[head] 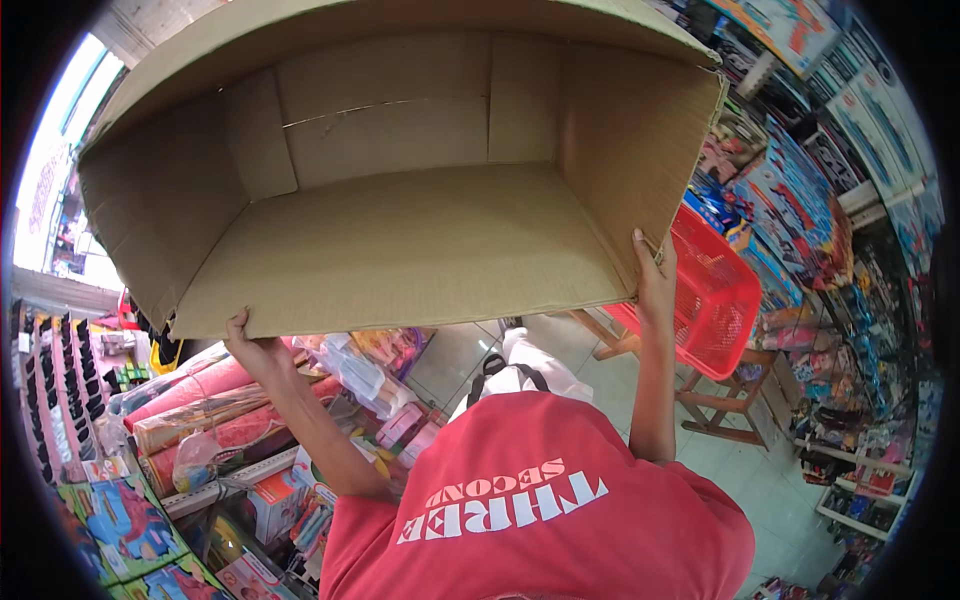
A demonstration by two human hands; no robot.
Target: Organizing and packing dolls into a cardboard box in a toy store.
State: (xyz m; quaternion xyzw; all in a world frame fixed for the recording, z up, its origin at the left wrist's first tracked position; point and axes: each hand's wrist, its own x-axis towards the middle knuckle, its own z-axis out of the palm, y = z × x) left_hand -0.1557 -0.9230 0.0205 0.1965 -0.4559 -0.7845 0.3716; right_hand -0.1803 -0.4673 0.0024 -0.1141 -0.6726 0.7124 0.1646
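Note:
I hold a large cardboard box (405, 240) up in front of me, its open side turned towards me. Nothing lies inside it; the inner walls and overlapping flaps show. My left hand (259, 351) grips the lower edge near its left corner, the thumb over the cardboard and the other fingers hidden underneath. At the lower right corner my right hand (655, 281) clasps the side edge, thumb on the inner face. Behind that hand stands a red plastic basket (716, 292), partly covered by the box.
The basket rests on a wooden stool (731, 401) on the tiled floor (739, 469). Rolled sheets (202, 420) and packaged goods lie on a shelf at left, beside a rack of sunglasses (60, 382). Boxed toys (795, 202) line the right wall.

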